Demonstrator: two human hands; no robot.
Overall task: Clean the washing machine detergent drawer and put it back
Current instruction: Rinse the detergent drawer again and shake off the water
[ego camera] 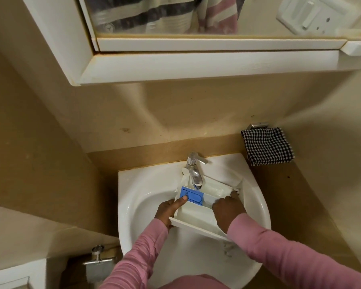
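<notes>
White detergent drawer lies across white sink, under chrome tap, front panel toward person. Left hand grips drawer's left wall, thumb pressed on blue insert. Right hand, fingers curled, reaches inside drawer at right compartment; whether it holds anything cannot be told. Both sleeves pink. Checked cloth hangs on wall right of sink. Mirror cabinet above. Small chrome valve lower left.
</notes>
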